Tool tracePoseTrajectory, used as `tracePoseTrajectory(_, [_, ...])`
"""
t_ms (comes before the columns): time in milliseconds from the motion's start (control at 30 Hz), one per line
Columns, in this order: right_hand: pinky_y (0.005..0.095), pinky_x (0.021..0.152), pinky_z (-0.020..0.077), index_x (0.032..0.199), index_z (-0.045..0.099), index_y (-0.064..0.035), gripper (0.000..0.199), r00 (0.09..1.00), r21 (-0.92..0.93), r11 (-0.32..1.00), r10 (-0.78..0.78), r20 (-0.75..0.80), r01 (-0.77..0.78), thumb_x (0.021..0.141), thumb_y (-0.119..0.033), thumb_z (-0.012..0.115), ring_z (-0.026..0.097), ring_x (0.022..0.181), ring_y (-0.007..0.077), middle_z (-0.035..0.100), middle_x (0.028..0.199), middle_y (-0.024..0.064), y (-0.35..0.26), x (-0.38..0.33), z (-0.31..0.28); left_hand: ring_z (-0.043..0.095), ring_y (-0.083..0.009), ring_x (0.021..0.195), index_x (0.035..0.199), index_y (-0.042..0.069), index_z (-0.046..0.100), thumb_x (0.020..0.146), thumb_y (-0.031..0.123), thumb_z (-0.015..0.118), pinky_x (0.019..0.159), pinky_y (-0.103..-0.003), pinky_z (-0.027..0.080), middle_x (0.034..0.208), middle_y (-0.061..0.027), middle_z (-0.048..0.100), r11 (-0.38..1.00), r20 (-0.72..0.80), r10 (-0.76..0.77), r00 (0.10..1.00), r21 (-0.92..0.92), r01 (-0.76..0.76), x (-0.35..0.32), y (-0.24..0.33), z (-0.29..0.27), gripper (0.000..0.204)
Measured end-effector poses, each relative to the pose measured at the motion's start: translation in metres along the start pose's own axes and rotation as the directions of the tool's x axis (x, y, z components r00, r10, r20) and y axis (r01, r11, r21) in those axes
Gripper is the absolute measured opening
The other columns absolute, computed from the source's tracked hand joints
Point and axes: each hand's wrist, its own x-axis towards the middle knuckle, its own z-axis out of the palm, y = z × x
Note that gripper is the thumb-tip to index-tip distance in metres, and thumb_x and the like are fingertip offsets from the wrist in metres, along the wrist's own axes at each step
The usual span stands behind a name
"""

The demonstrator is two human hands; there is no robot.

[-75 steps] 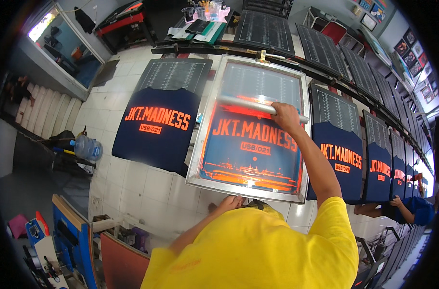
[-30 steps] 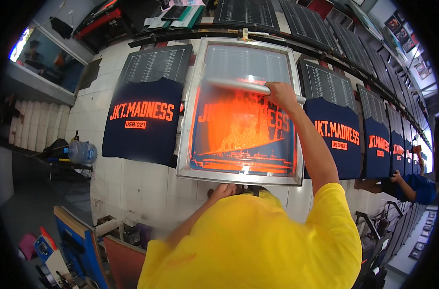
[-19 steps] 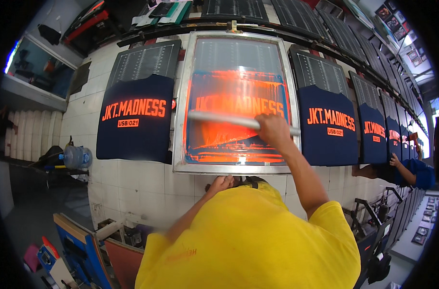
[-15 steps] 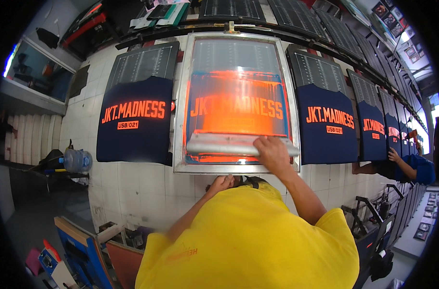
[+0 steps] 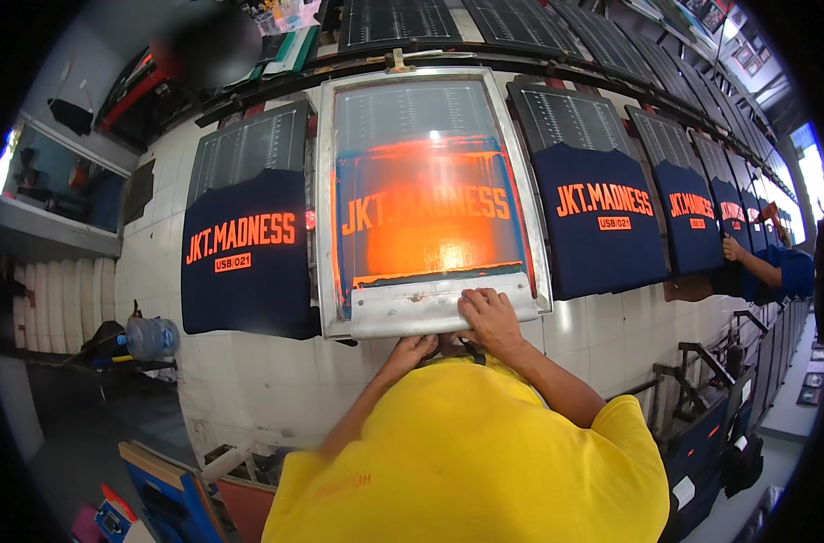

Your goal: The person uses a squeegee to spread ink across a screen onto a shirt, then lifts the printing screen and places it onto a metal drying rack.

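Observation:
A metal-framed printing screen (image 5: 523,181) lies over the pallet in front of me, and its mesh is smeared with bright orange ink (image 5: 421,240). Across its near end rests a wide silver squeegee (image 5: 398,309). My right hand (image 5: 492,319) grips the squeegee right of its middle, fingers over the top. My left hand (image 5: 414,351) is closed just below the screen's near edge; its fingertips are partly hidden, and what they hold, if anything, does not show. Lettering shows through the inked mesh.
Navy shirts with orange print lie on pallets to the left (image 5: 245,249) and right (image 5: 602,217), with several more further right. Another person's hand (image 5: 734,248) is at the far right. A rail (image 5: 484,52) runs behind the screen. A water jug (image 5: 151,338) stands at left.
My right hand has pulled the squeegee toward me to the screen's near end, uncovering the inked mesh behind it. My left hand stays by the near edge. The view has shifted slightly.

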Motion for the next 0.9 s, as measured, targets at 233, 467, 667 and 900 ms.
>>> tracePoseTrajectory(233, [0.0425,0.09,0.0453,0.116,0.06,-0.0038,0.051,0.99,0.213,0.976,0.078,-0.12,-0.051,0.076,-0.03,0.078,0.056,0.111,0.0317,0.059,0.123,0.0122,0.009,0.0,-0.018,0.051,-0.0102,0.079,0.113,0.0,0.063,0.105,0.027,0.049,0.075,-0.024,0.043,0.091,-0.0016,0.06,0.954,-0.023,-0.133,0.991,0.266,0.134,-0.009,0.015,-0.001,0.031])
tracePoseTrajectory(467, [0.0446,0.092,0.0463,0.12,0.058,-0.0002,0.036,0.774,0.233,0.866,0.499,-0.39,-0.442,0.09,-0.019,0.062,0.057,0.11,0.0378,0.06,0.119,0.0188,0.095,-0.013,-0.01,0.055,-0.0081,0.069,0.115,0.005,0.067,0.105,0.035,0.045,0.063,-0.024,0.046,0.083,-0.0024,0.063,0.902,-0.059,-0.267,0.962,0.335,0.271,-0.075,0.046,-0.041,0.039])
tracePoseTrajectory(667, [0.0438,0.095,0.0458,0.125,0.056,0.0029,0.034,0.587,0.573,0.576,0.786,-0.192,-0.583,0.095,-0.013,0.053,0.059,0.112,0.0394,0.061,0.12,0.0227,0.126,-0.039,0.021,0.054,-0.0078,0.061,0.112,0.001,0.065,0.106,0.033,0.045,0.054,-0.024,0.045,0.077,-0.0033,0.063,0.979,-0.555,0.177,0.813,0.18,-0.09,-0.096,0.094,-0.111,0.038])
tracePoseTrajectory(900, [0.034,0.079,0.0506,0.116,0.064,0.0014,0.028,0.516,0.725,0.438,0.846,-0.133,-0.532,0.093,-0.011,0.055,0.068,0.085,0.0245,0.07,0.095,0.0176,0.146,-0.032,0.038,0.06,-0.0119,0.091,0.126,-0.005,0.062,0.103,0.021,0.051,0.081,-0.027,0.049,0.107,-0.009,0.068,0.753,-0.545,0.389,0.743,0.653,0.084,-0.052,0.029,-0.193,0.036])
